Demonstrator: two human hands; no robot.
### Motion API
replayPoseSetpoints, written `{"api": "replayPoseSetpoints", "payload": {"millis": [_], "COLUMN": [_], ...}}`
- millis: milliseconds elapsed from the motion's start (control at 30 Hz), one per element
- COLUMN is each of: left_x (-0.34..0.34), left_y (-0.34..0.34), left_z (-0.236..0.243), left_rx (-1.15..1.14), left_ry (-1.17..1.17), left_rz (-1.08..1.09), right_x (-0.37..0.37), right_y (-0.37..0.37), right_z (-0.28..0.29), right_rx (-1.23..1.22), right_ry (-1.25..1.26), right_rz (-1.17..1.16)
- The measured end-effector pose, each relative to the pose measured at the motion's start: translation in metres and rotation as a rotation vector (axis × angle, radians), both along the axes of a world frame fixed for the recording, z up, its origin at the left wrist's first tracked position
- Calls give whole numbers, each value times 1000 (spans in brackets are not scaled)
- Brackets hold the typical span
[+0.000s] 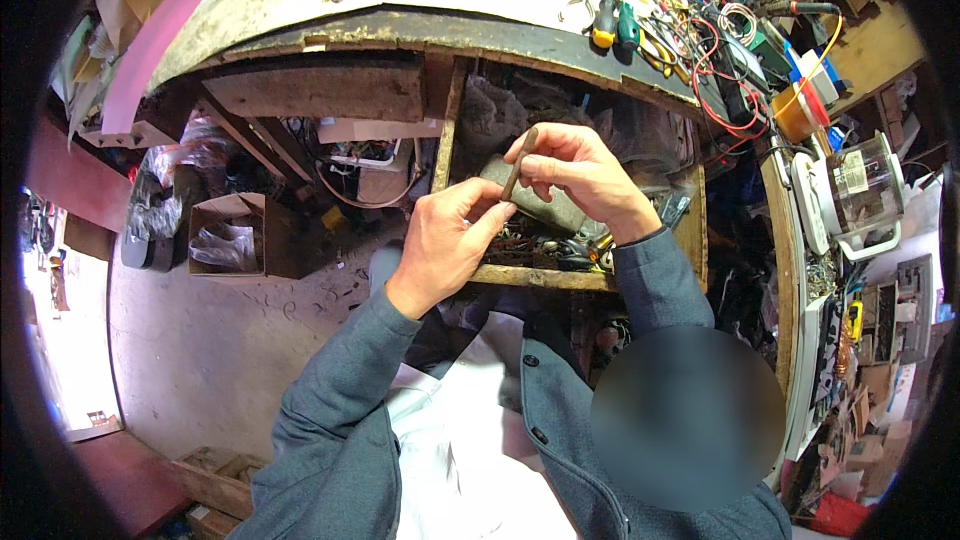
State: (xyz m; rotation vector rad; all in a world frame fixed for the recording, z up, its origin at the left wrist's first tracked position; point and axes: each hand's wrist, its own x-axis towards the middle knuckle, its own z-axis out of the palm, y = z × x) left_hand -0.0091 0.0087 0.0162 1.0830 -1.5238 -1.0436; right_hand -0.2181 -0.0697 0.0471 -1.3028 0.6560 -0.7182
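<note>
A thin brown rod-like piece (519, 166) slants between my two hands above an open wooden drawer (545, 277). My left hand (446, 240) pinches its lower end between thumb and fingertips. Around the upper part, the thumb and fingers of my right hand (578, 176) are closed. What the rod is exactly, I cannot tell. Below my hands the drawer holds a greyish stone-like lump (548, 208), clear plastic bags and a jumble of small tools and metal bits.
On the bench (400, 28) lie a yellow-and-black screwdriver (604, 24), a green-handled one (627, 28) and tangled wires (705, 65). A clear jug-like appliance (866, 186) stands at the right. An open cardboard box (228, 236) with plastic inside sits on the floor at left.
</note>
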Motion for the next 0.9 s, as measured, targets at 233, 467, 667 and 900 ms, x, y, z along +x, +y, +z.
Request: {"api": "replayPoseSetpoints", "payload": {"millis": [233, 467, 667, 900], "left_x": [6, 6, 6, 7], "left_y": [-3, -4, -4, -3], "left_z": [-12, -12, -13, -11], "left_rx": [94, 123, 71, 91], "left_ry": [272, 431, 367, 355], "left_rz": [83, 92, 37, 35], "right_x": [0, 6, 10, 11], "right_y": [-3, 0, 3, 4], "right_z": [-3, -6, -7, -6], "right_rx": [19, -27, 41, 31], "right_ry": [34, 232, 178, 133], "right_rz": [-31, 51, 203, 183]}}
